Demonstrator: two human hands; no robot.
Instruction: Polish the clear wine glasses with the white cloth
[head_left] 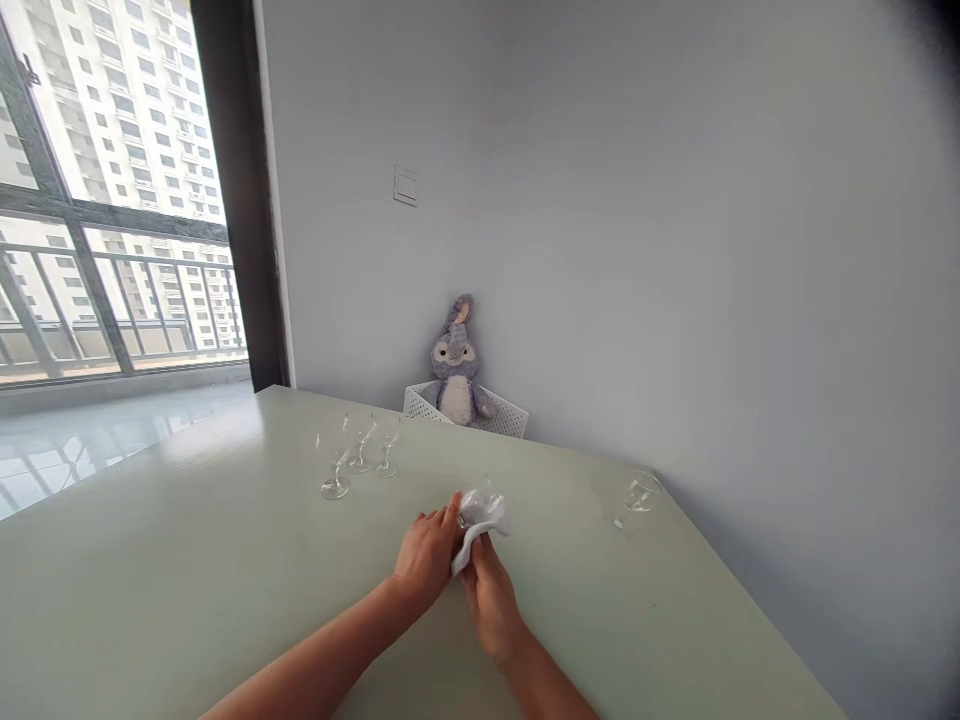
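Though white cloth (pixel 489 528) partly hides the glass (pixel 472 506), left fingers (pixel 452 510) clamp it, right fingers (pixel 481 552) the cloth

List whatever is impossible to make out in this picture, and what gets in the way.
All in the head view:
Clear object in the hands: full shape, covered by the white cloth and fingers.
Right hand: some fingertips, hidden by the cloth.
White basket: lower part, behind the table.
Left forearm, right forearm: cut off by the bottom edge.
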